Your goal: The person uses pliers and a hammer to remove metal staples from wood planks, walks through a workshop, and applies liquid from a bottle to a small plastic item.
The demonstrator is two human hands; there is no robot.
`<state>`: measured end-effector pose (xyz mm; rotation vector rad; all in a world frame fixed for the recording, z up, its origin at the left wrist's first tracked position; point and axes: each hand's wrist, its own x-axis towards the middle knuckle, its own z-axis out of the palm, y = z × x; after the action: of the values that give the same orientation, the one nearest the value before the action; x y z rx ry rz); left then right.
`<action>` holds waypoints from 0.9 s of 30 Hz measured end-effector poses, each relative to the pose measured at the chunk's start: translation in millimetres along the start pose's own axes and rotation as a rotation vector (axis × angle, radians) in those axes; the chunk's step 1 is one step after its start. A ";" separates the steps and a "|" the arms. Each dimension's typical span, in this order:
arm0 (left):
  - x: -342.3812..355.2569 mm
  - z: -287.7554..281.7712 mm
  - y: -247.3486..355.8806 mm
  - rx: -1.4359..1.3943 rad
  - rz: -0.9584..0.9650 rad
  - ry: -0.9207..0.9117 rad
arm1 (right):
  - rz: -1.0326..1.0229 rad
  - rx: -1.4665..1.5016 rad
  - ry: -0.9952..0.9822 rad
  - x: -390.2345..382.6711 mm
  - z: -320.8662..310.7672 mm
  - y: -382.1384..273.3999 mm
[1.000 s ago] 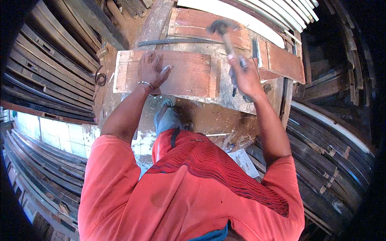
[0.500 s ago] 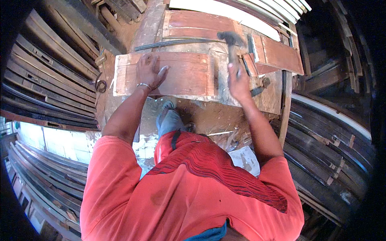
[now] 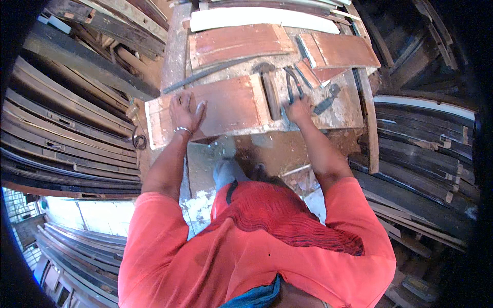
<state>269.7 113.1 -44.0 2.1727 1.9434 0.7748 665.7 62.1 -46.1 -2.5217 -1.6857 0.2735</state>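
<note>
My left hand (image 3: 187, 114) rests on a reddish wooden board (image 3: 226, 108) at the bench's near edge, fingers spread. My right hand (image 3: 299, 110) grips dark pliers (image 3: 291, 82) just past the board's right end. A hammer (image 3: 271, 94) lies between the board and my right hand, its dark head pointing away from me. A smaller dark tool (image 3: 324, 102) sits to the right of my hand.
More reddish boards (image 3: 236, 43) (image 3: 344, 51) and a long dark strip (image 3: 197, 77) lie across the wooden workbench (image 3: 346, 115). White planks (image 3: 257, 18) are at the back. Stacks of dark timber (image 3: 67, 138) (image 3: 416, 154) stand close on both sides.
My right hand has put the hammer down on the bench and holds the pliers low. The bench appears lower and further left in the picture as the view has shifted.
</note>
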 end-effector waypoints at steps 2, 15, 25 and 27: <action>2.1 1.3 -0.5 0.008 0.022 0.031 | -0.011 -0.155 -0.063 15.0 5.1 11.2; -65.3 -34.2 21.5 0.117 0.688 -0.248 | 0.346 0.784 0.123 18.0 -16.6 26.3; 25.4 -81.8 19.8 0.184 0.607 -0.339 | 0.407 1.408 0.035 -178.0 -25.0 7.9; 55.0 -95.8 39.7 0.267 0.557 -0.315 | 0.420 1.496 -0.015 -203.7 -21.3 3.1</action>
<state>264.4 136.2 71.0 2.8369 1.3633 0.1988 596.8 -126.7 -6.4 -1.5515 -0.4153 1.0602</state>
